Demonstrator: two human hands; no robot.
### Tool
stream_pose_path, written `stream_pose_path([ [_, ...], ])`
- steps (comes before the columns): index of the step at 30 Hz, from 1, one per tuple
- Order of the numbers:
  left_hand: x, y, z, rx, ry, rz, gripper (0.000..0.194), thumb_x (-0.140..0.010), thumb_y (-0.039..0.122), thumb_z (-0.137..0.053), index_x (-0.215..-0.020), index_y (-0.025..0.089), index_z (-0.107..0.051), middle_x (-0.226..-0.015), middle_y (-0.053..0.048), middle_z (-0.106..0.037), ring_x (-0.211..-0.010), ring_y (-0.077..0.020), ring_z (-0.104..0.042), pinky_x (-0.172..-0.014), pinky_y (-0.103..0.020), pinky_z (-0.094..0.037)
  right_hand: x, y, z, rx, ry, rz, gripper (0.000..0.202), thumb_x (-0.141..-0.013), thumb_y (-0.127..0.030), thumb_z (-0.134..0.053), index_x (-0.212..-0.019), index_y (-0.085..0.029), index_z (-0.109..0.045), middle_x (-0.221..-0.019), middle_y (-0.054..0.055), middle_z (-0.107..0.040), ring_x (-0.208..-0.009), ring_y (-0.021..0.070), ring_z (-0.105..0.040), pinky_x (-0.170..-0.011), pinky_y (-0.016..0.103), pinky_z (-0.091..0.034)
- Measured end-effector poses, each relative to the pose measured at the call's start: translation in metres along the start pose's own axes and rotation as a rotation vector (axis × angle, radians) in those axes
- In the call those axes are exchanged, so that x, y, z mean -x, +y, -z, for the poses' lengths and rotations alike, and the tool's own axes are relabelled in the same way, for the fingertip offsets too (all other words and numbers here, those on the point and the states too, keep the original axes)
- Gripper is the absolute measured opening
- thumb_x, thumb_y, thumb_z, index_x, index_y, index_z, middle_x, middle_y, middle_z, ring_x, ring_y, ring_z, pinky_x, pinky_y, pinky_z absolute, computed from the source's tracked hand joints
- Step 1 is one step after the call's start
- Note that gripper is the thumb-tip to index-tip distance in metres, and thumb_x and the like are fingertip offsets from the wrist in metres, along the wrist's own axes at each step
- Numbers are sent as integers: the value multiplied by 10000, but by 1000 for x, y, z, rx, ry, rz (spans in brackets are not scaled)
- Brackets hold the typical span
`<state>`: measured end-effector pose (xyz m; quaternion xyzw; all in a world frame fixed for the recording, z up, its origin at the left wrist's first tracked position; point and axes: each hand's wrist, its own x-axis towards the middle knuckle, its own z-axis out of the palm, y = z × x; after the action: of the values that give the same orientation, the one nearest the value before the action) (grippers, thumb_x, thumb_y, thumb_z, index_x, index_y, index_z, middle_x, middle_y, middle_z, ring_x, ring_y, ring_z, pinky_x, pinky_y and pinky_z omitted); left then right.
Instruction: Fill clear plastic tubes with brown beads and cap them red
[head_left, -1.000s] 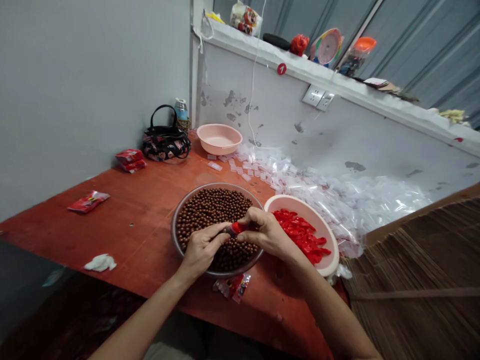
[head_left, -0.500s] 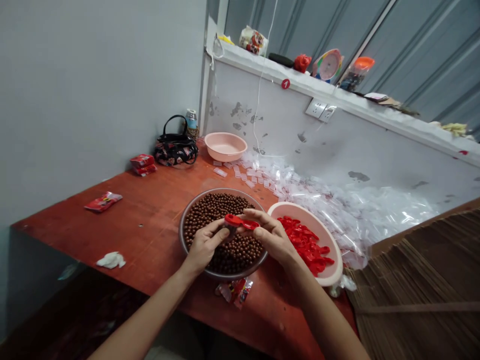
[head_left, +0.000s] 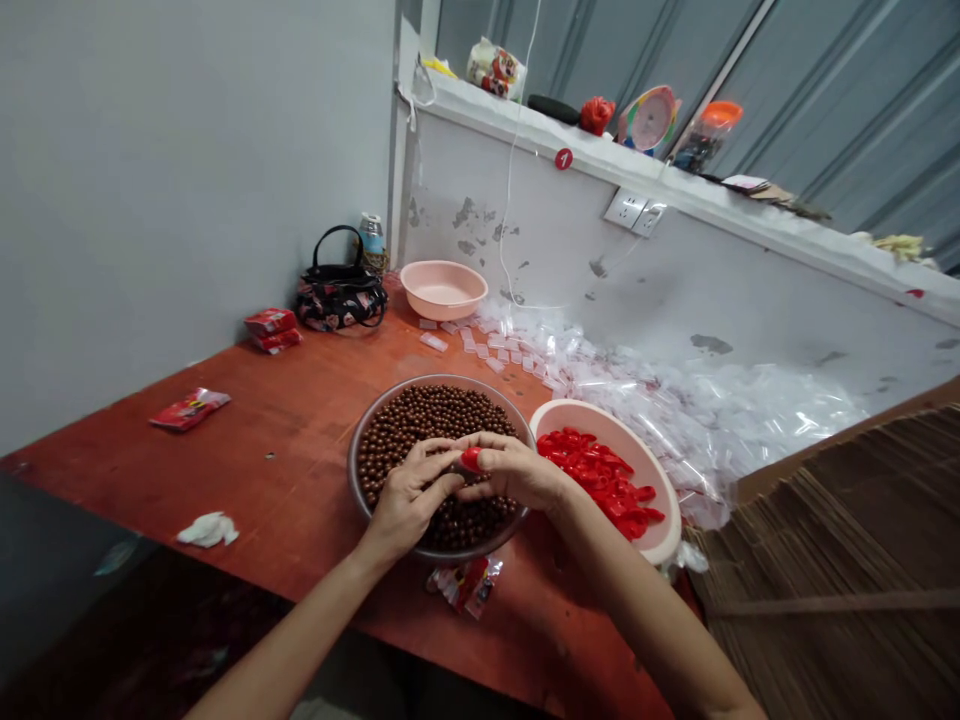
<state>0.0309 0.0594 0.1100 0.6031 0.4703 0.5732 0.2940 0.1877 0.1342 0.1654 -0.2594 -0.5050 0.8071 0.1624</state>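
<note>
Over a grey bowl (head_left: 355,480) full of small round brown balls, both hands meet around one small container with a red cap (head_left: 471,459). My left hand (head_left: 409,497) grips its body between thumb and fingers; most of that body is hidden. Thumb and fingers of my right hand (head_left: 514,470) close round the red cap from the right. Beside the bowl, a pale pink basin (head_left: 660,478) holds many red plastic caps (head_left: 600,475). A red printed packet (head_left: 469,585) lies at the bowl's near side.
Clear plastic pieces (head_left: 675,410) pile along the wall. An upright pink basin (head_left: 444,290), a black handbag (head_left: 341,295), red packets (head_left: 274,330) and a crumpled tissue (head_left: 208,530) are on the red table (head_left: 300,430). Stacked cardboard (head_left: 840,550) stands at right.
The red cap, earlier folded open with its lid reaching right, is now folded over the container. My right hand has moved left and closed on it. The view has shifted slightly.
</note>
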Motion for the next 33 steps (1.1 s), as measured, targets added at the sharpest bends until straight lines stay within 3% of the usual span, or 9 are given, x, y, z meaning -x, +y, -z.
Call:
stream_pose_path([
  [3, 1, -1, 0, -17, 8, -2, 261, -796, 262, -535, -1030, 251, -651, -1079, -49, -594, -1063, -213, -510, -940, -353, -396, -7, 10, -7, -120, -11, 0, 211, -681, -262, -651, -835, -138, -576, -794, 18, -579, -731, 132, -572, -719, 355, -508],
  [7, 0, -2, 0, -27, 36, -18, 257, -791, 237, -530, -1014, 240, -657, -1064, -36, -620, -1067, -212, -515, -958, -351, -383, -15, 23, -13, -211, 122, 95, 139, -666, -240, -623, -719, -146, -535, -697, -11, -556, -628, 108, -545, -678, 362, -528],
  [13, -5, -3, 1, 43, -8, 11, 268, -795, 229, -511, -1023, 225, -650, -1128, -46, -611, -1092, -220, -511, -977, -384, -376, -14, 25, -8, -353, 65, 13, 199, -667, -212, -622, -852, -181, -555, -738, -31, -582, -667, 105, -551, -776, 403, -496],
  [17, -9, -6, 0, 106, -54, 79, 314, -797, 280, -513, -1083, 204, -618, -1156, -57, -605, -1098, -232, -521, -989, -417, -365, -9, 20, 1, -360, 6, -47, 235, -741, -344, -606, -908, -184, -572, -808, -14, -610, -718, 110, -557, -799, 392, -481],
  [21, -11, -5, 0, 85, -84, 106, 321, -799, 300, -511, -1084, 196, -615, -1174, -56, -595, -1114, -225, -511, -1000, -407, -354, -8, 17, 7, -369, -39, -88, 395, -757, -535, -520, -903, -172, -579, -790, 12, -615, -709, 125, -556, -786, 396, -476],
  [24, -11, -3, 1, 34, -63, 116, 309, -787, 313, -523, -1051, 195, -631, -1151, -49, -608, -1099, -224, -523, -990, -391, -371, -11, 17, 3, -350, -12, -71, 334, -722, -465, -589, -851, -158, -582, -736, 0, -600, -670, 114, -551, -796, 393, -466],
  [28, -8, -7, 5, -66, 9, 82, 275, -758, 342, -543, -983, 231, -658, -1128, -13, -621, -1066, -228, -547, -989, -377, -380, -20, 19, -13, -265, 98, 115, 274, -572, -300, -734, -708, -140, -558, -673, -25, -552, -654, 113, -543, -715, 356, -489],
  [33, -7, -17, 15, -251, 144, 71, 292, -771, 396, -508, -1020, 301, -628, -1090, 46, -633, -1006, -223, -585, -944, -370, -438, -31, 18, -25, -161, 121, 166, 388, -595, -483, -701, -741, -151, -562, -780, 2, -539, -703, 116, -538, -597, 282, -509],
])
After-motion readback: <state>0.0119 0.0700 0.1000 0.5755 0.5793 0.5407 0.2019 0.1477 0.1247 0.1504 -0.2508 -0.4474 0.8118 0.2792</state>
